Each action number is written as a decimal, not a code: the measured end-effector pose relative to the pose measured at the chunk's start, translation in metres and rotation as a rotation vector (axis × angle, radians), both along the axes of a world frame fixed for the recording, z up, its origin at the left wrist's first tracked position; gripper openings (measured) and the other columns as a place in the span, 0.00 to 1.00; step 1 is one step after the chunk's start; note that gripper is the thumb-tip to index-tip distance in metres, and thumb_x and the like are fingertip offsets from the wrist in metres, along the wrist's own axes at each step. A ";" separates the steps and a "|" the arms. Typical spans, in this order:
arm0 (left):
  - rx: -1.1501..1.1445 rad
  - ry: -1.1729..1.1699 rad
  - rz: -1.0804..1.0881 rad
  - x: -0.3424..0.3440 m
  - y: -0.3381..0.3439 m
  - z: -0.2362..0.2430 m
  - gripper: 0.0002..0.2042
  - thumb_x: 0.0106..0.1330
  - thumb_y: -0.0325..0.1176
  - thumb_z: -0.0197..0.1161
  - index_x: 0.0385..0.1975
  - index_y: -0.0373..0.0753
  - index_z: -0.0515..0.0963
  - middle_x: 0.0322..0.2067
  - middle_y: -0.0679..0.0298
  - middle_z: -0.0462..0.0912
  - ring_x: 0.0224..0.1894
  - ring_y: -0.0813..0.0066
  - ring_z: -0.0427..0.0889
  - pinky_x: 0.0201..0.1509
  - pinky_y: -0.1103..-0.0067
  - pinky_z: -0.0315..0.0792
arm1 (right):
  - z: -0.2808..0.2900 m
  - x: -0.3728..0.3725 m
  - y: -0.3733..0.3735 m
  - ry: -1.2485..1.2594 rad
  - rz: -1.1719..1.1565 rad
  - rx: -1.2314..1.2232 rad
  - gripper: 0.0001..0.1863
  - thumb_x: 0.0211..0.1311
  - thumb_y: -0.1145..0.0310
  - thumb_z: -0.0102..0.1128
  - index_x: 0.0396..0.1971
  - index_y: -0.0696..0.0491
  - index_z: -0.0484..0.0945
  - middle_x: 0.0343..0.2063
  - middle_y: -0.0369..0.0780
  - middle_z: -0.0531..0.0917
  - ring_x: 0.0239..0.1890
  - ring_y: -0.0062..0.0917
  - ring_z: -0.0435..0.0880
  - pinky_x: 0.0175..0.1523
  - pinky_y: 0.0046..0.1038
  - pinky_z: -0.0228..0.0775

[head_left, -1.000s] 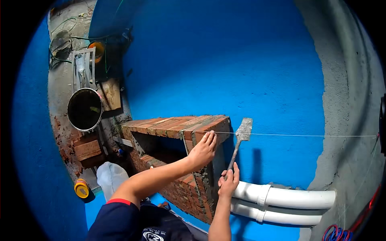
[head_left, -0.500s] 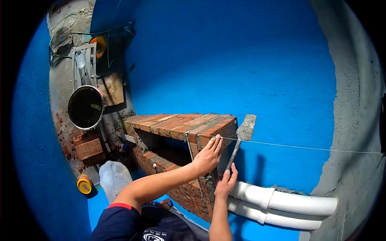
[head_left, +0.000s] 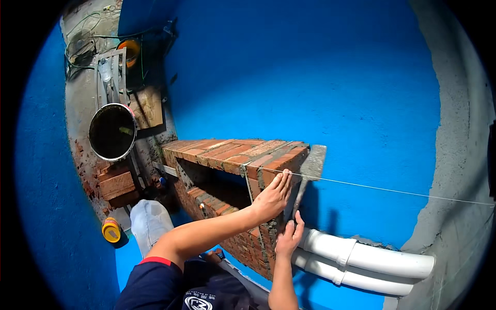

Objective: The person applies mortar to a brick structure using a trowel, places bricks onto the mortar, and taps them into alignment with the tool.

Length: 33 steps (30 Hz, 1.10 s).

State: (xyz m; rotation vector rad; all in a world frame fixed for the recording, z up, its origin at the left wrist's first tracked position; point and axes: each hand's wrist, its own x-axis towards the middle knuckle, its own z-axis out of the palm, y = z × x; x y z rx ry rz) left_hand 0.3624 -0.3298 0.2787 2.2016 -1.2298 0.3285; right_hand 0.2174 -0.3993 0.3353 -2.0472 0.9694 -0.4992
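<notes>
My left hand [head_left: 272, 198] lies with its fingers stretched out and together against the near end of a red brick wall [head_left: 227, 155], just below the top course. Its fingertips reach the taut white string line [head_left: 361, 186]. In my right hand [head_left: 290, 236] is the handle of a bricklaying trowel [head_left: 313, 164], held low beside the wall's end. The grey, mortar-coated blade points up and stands close against the end brick, on the side of the blue wall. Part of the handle is hidden by my fingers.
Two white pipes [head_left: 372, 258] run along the lower right. A dark opening [head_left: 217, 188] sits in the brickwork. On the left stand a mortar bucket [head_left: 135, 124], stacked bricks [head_left: 117, 186], a yellow tub [head_left: 111, 230] and a metal frame [head_left: 123, 77]. A blue wall [head_left: 310, 93] rises behind.
The trowel blade has shifted left and turned more upright, closer to the end brick. My left hand stays on the brickwork. The whole view has shifted slightly.
</notes>
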 end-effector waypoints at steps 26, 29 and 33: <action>-0.184 0.073 -0.193 0.003 0.026 -0.015 0.24 0.59 0.32 0.54 0.56 0.29 0.71 0.61 0.50 0.67 0.68 0.57 0.60 0.73 0.66 0.51 | 0.014 -0.026 0.005 -0.009 0.088 0.119 0.20 0.71 0.66 0.47 0.61 0.46 0.68 0.21 0.33 0.71 0.16 0.12 0.61 0.18 0.16 0.53; -0.182 0.087 -0.172 0.004 0.025 -0.014 0.25 0.59 0.31 0.54 0.58 0.29 0.70 0.61 0.51 0.67 0.68 0.57 0.60 0.72 0.66 0.52 | 0.022 -0.018 0.006 0.030 0.107 0.158 0.19 0.71 0.66 0.47 0.60 0.46 0.68 0.21 0.32 0.70 0.17 0.12 0.61 0.19 0.16 0.53; -0.174 0.088 -0.170 0.003 0.022 -0.015 0.24 0.60 0.32 0.53 0.57 0.28 0.70 0.62 0.50 0.66 0.69 0.57 0.59 0.72 0.66 0.52 | 0.040 -0.013 -0.005 0.068 0.096 0.244 0.20 0.71 0.67 0.47 0.61 0.51 0.67 0.18 0.33 0.70 0.12 0.12 0.60 0.16 0.16 0.52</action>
